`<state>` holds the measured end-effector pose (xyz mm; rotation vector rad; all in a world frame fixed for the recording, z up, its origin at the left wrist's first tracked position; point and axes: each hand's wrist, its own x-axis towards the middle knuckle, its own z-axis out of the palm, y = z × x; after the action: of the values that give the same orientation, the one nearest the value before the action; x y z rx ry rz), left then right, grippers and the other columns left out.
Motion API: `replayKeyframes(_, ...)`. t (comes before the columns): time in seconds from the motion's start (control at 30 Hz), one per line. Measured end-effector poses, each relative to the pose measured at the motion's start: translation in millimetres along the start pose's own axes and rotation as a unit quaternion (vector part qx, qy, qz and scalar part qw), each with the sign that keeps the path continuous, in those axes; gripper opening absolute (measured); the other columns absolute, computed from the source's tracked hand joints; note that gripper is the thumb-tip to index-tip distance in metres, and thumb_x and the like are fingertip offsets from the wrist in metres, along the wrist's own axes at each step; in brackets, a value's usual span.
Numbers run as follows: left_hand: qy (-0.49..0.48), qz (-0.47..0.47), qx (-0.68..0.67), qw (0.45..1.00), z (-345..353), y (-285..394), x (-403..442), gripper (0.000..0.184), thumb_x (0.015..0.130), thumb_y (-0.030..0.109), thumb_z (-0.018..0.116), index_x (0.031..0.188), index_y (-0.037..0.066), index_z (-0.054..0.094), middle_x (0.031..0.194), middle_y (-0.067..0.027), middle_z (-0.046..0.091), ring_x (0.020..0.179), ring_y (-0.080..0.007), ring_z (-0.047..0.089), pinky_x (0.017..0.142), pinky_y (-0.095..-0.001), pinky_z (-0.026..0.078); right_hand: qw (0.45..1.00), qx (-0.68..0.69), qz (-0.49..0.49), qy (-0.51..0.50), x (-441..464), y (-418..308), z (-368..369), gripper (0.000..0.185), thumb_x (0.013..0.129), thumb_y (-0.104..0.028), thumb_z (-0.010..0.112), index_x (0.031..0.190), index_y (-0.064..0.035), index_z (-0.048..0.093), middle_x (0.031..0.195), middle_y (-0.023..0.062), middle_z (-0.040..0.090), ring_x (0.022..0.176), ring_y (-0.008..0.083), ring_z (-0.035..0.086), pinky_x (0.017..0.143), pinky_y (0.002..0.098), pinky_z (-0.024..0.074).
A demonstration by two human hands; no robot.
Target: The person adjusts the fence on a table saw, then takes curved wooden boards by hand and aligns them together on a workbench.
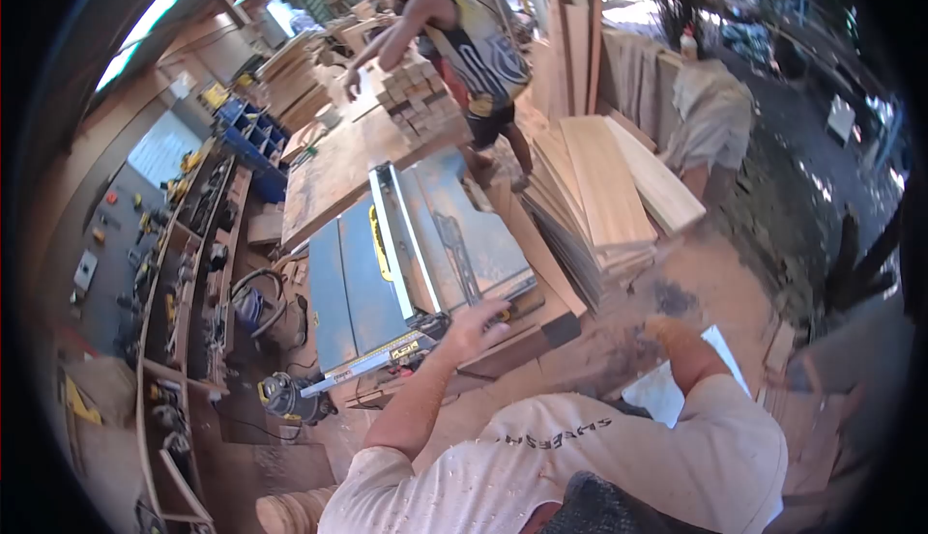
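Observation:
A table saw (358, 273) with a grey-blue top stands in front of me, its long metal rip fence (391, 244) running away from me. My left hand (474, 333) is at the saw's front edge, right of the fence's near end, fingers stretched out and apart. It seems to rest on or just above the edge; I cannot tell which. My right hand (663, 327) is out to the right, over the dusty floor. Its fingers are smeared, and no held thing can be made out. Beside that forearm is a white sheet-like thing (657, 394).
Behind the saw is a wooden worktable (333, 167) bearing stacked wood blocks (420, 99). A co-worker (464, 51) leans over it. Long boards (604, 181) lie to the right. Tool shelves (184, 283) line the left; a small power tool (282, 397) sits by the saw's front-left corner.

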<state>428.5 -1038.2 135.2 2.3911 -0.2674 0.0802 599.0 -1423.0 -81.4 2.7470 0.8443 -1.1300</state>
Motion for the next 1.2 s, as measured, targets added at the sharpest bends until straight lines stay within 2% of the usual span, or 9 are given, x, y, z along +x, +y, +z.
replayKeyframes(0.07, -0.018, 0.018, -0.014, 1.0, 16.3, 11.9, 10.4, 0.048, 0.082, 0.021, 0.066, 0.123, 0.002, 0.052, 0.127, -0.0201, 0.051, 0.119, -0.034, 0.048, 0.101, -0.0389, 0.038, 0.999, -0.014, -0.044, -0.02, 10.0, -28.9, -12.6, 0.034, 0.082, -0.027, 0.06, 0.109, -0.0066, 0.064, 0.108, 0.0164, 0.064, 0.098, 0.0296, 0.061, 0.086, 0.0398, 0.0467)
replayKeyframes(0.17, -0.03, 0.135, 0.024, 0.99, 43.5, 27.9, 34.1, 0.065, 0.079, 0.028, 0.07, 0.131, 0.001, 0.044, 0.134, -0.0216, 0.043, 0.125, -0.0361, 0.041, 0.104, -0.041, 0.033, 0.991, -0.012, -0.129, -0.029, 24.0, -90.6, -36.2, 0.034, 0.082, -0.027, 0.06, 0.109, -0.0066, 0.064, 0.108, 0.0163, 0.064, 0.098, 0.0294, 0.061, 0.086, 0.0396, 0.0466)
replayKeyframes(0.23, -0.028, 0.24, 0.018, 0.97, 57.7, 42.7, 53.6, 0.084, 0.074, 0.041, 0.073, 0.136, -0.001, 0.035, 0.138, -0.0235, 0.037, 0.13, -0.037, 0.034, 0.107, -0.0431, 0.029, 0.983, 0.001, -0.18, -0.027, 28.3, -135.9, -52.0, 0.034, 0.082, -0.027, 0.06, 0.109, -0.0066, 0.064, 0.109, 0.0163, 0.064, 0.098, 0.0293, 0.061, 0.086, 0.0396, 0.0465)
replayKeyframes(0.37, -0.066, 0.271, 0.065, 0.958, 62.2, 78.5, 74.7, 0.093, 0.07, 0.048, 0.073, 0.139, 0.002, 0.032, 0.139, -0.0243, 0.035, 0.131, -0.0373, 0.033, 0.107, -0.0428, 0.03, 0.975, 0.017, -0.221, -0.022, 26.9, -173.9, -73.0, 0.034, 0.083, -0.027, 0.06, 0.11, -0.0066, 0.064, 0.109, 0.0161, 0.064, 0.099, 0.029, 0.061, 0.087, 0.0394, 0.0463)
replayKeyframes(0.43, -0.145, 0.213, 0.009, 0.966, 60.4, 89.6, 73.5, 0.091, 0.069, 0.05, 0.073, 0.136, 0.002, 0.036, 0.136, -0.023, 0.041, 0.127, -0.0373, 0.038, 0.104, -0.0427, 0.033, 0.975, 0.022, -0.222, -0.019, 24.8, -176.3, -80.5, 0.034, 0.083, -0.027, 0.06, 0.11, -0.0065, 0.063, 0.109, 0.0161, 0.064, 0.099, 0.0289, 0.061, 0.087, 0.0393, 0.0462)
replayKeyframes(0.57, -0.143, 0.228, -0.027, 0.963, 75.2, 56.7, 73.1, 0.082, 0.072, 0.048, 0.071, 0.132, 0.002, 0.041, 0.129, -0.0205, 0.048, 0.119, -0.0368, 0.046, 0.1, -0.0425, 0.037, 0.975, 0.034, -0.219, -0.015, 18.9, -180.7, -90.5, 0.034, 0.083, -0.027, 0.06, 0.111, -0.0065, 0.063, 0.109, 0.0159, 0.064, 0.099, 0.0286, 0.061, 0.087, 0.0391, 0.046)
replayKeyframes(0.67, -0.076, 0.256, -0.017, 0.964, 66.2, 54.9, 65.9, 0.064, 0.081, 0.038, 0.065, 0.129, 0.002, 0.044, 0.124, -0.0183, 0.052, 0.114, -0.0356, 0.05, 0.098, -0.0418, 0.039, 0.975, 0.04, -0.216, -0.014, 17.2, -182.4, -97.4, 0.035, 0.083, -0.026, 0.06, 0.111, -0.0065, 0.063, 0.11, 0.0158, 0.063, 0.1, 0.0284, 0.061, 0.087, 0.039, 0.0459)
replayKeyframes(1.0, 0.037, 0.275, 0.009, 0.961, 51.7, 50.2, 55.7, 0.046, 0.083, 0.032, 0.064, 0.118, 0.003, 0.057, 0.118, -0.0129, 0.06, 0.11, -0.0291, 0.056, 0.091, -0.0372, 0.047, 0.973, 0.042, -0.226, 0.0, 11.8, -195.2, -117.7, 0.035, 0.083, -0.026, 0.06, 0.112, -0.0065, 0.062, 0.111, 0.0155, 0.063, 0.101, 0.0278, 0.06, 0.088, 0.0385, 0.0454)
replayKeyframes(1.2, 0.09, 0.253, 0.019, 0.963, 40.8, 46.0, 49.6, 0.041, 0.083, 0.026, 0.065, 0.117, 0.005, 0.058, 0.118, -0.0142, 0.06, 0.107, -0.0306, 0.058, 0.089, -0.0378, 0.048, 0.971, 0.041, -0.234, 0.006, 8.4, -209.2, -132.9, 0.036, 0.083, -0.026, 0.059, 0.113, -0.0064, 0.061, 0.111, 0.0153, 0.063, 0.101, 0.0274, 0.06, 0.089, 0.0382, 0.0451)
